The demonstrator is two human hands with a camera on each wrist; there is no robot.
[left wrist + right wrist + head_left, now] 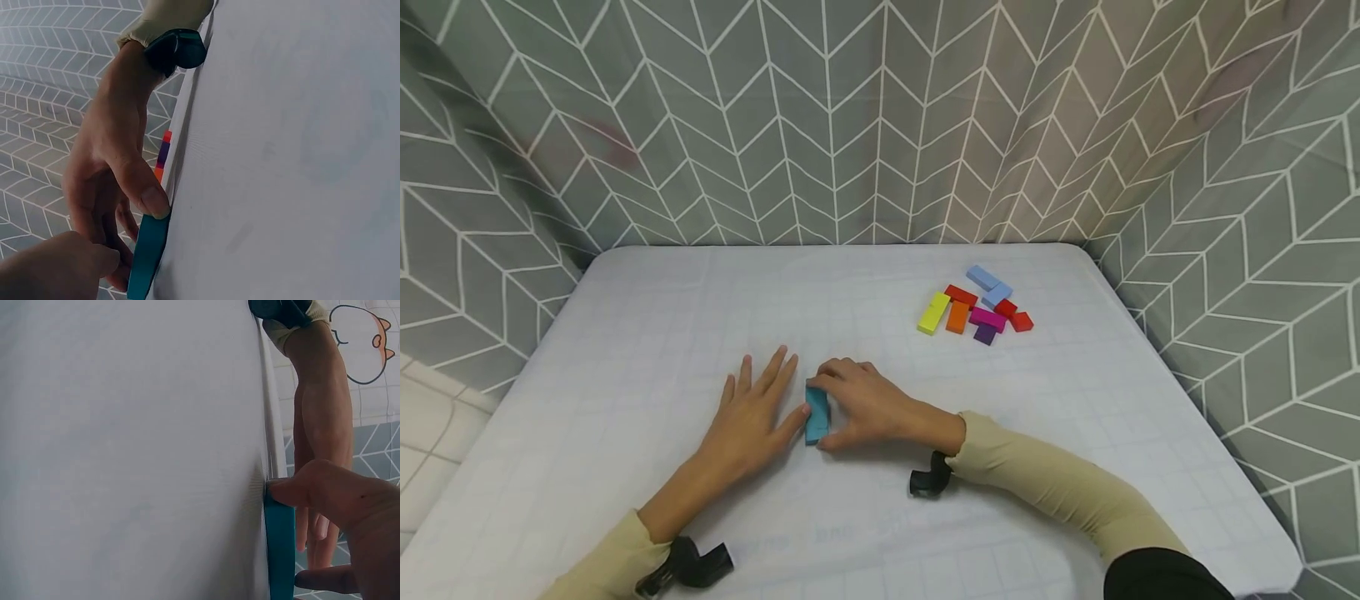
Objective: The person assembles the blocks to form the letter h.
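Observation:
A teal wooden block [817, 421] lies lengthwise on the white-covered table between the two hands. My right hand [868, 407] pinches it by its ends, thumb at the near end and a fingertip at the far end. In the left wrist view, the right thumb rests against the upper end of the teal block [149, 253]. My left hand [748, 429] lies with its fingers spread and straight to the left of the block, its thumb tip touching the block's left side.
Toward the back right sits a loose group of coloured blocks: a yellow block [934, 313], an orange block [957, 317], a magenta block [988, 319], a purple block [985, 334], plus red and light blue ones. Patterned grey curtains [850, 125] stand behind and beside the table.

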